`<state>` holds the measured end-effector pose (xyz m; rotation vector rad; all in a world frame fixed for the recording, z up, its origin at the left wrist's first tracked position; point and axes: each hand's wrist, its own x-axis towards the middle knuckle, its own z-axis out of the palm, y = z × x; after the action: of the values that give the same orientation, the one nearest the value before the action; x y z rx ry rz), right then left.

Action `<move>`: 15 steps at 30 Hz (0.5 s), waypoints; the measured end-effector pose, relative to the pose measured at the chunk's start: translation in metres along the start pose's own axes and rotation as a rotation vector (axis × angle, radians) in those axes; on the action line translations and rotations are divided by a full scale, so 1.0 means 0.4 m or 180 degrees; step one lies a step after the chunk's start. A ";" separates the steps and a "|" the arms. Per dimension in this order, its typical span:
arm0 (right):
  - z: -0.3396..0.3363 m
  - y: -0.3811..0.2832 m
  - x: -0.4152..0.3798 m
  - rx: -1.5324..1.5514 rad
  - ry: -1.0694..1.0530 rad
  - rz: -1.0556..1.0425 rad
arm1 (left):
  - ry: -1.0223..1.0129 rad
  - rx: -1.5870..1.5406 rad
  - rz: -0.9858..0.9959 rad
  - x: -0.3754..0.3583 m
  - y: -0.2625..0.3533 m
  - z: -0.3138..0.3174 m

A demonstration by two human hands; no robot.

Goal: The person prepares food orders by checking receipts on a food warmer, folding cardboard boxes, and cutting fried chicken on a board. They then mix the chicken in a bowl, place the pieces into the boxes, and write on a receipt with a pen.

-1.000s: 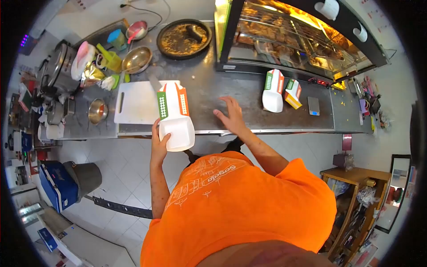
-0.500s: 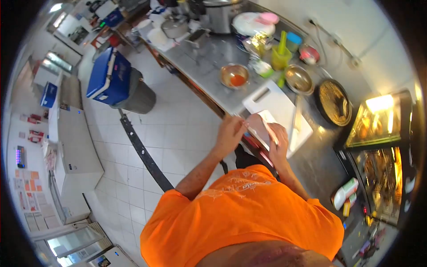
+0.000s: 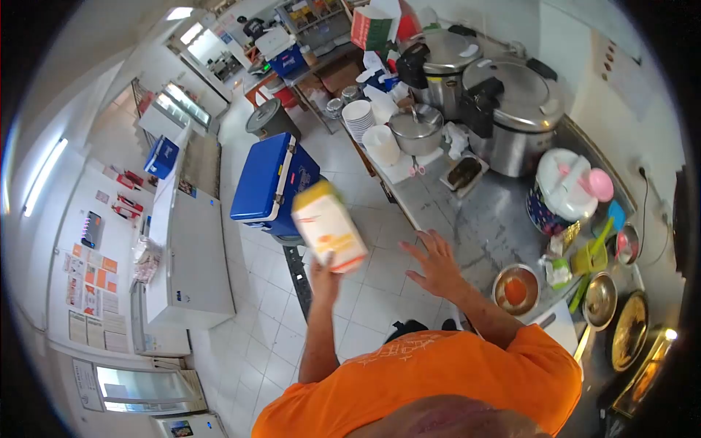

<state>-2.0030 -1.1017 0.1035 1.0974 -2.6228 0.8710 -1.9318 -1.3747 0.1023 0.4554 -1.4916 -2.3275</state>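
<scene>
My left hand (image 3: pixel 325 283) grips the bottom end of a white, yellow and orange carton (image 3: pixel 330 230), held up over the tiled floor and slightly blurred. Its printed side faces me. My right hand (image 3: pixel 438 269) is open with fingers spread, beside the front edge of the metal counter (image 3: pixel 467 219), and holds nothing. A metal bowl with orange-red contents (image 3: pixel 515 289) stands on the counter to the right of that hand. The white cutting board (image 3: pixel 558 328) is partly hidden by my right arm and sleeve.
Behind the counter stand large pressure cookers (image 3: pixel 511 109), a lidded pot (image 3: pixel 416 130) and stacked white bowls (image 3: pixel 358 117). A blue cooler (image 3: pixel 266 179) is at the left. Pans (image 3: pixel 629 332) lie at the right. A person (image 3: pixel 253 28) is far back.
The view has swung left along the counter. My hands have moved away from the cutting board and apart; my left hand now holds the carton up, and my right hand has opened.
</scene>
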 end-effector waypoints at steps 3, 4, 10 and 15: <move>0.071 0.060 0.169 0.0351 -0.0585 -0.0167 | 0.0802 -0.0193 0.0309 0.211 0.045 -0.101; 0.103 0.079 0.223 0.0530 -0.0952 -0.0206 | 0.0765 -0.0357 0.0236 0.296 0.034 -0.129; 0.325 0.177 0.459 0.0865 -0.1757 0.0648 | -0.0120 0.0447 0.0488 1.027 -0.084 -0.232; 0.468 0.254 0.628 0.0305 -0.2211 0.1270 | -0.0909 0.1510 0.0931 1.663 -0.104 -0.199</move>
<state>-2.2408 -1.3027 -0.0039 1.0565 -3.4978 0.7874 -2.4941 -1.7186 -0.0236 0.0040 -2.0968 -1.8624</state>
